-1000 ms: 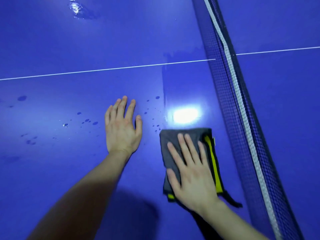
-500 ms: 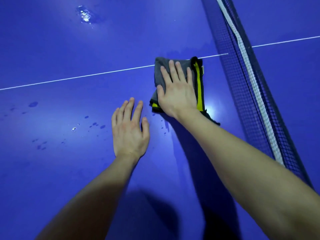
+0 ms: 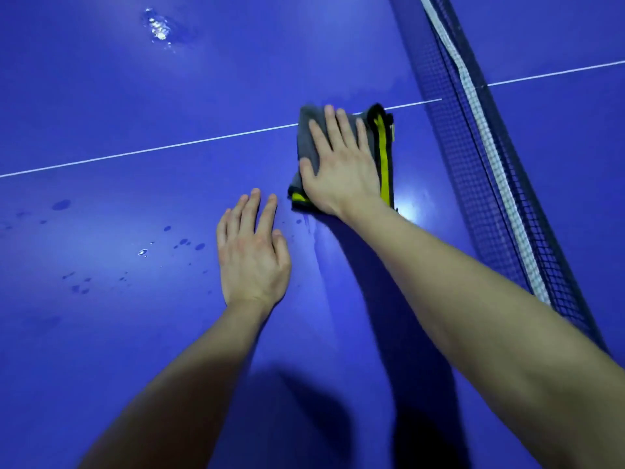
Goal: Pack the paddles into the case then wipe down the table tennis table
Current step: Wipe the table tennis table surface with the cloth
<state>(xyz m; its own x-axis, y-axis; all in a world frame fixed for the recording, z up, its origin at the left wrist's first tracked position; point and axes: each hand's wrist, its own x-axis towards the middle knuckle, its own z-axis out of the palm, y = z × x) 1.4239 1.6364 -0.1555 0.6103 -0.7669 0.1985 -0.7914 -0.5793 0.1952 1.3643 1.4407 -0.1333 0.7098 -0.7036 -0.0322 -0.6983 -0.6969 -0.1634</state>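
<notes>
A folded grey cloth [image 3: 384, 147] with a yellow and black edge lies on the blue table tennis table [image 3: 135, 333], across the white centre line [image 3: 169, 149] and close to the net. My right hand [image 3: 340, 170] presses flat on the cloth with straight fingers. To its lower left, my left hand [image 3: 252, 255] rests flat on the bare tabletop, fingers together. Water droplets [image 3: 184, 243] speckle the surface left of my left hand. No paddles or case are in view.
The dark mesh net [image 3: 480, 157] with its white top band runs diagonally down the right side. A larger wet patch [image 3: 159, 27] glints at the far left. A damp streak [image 3: 314, 238] lies just below the cloth.
My right hand pushed the cloth away from me up to the centre line, then held it there. My left hand stayed planted on the table.
</notes>
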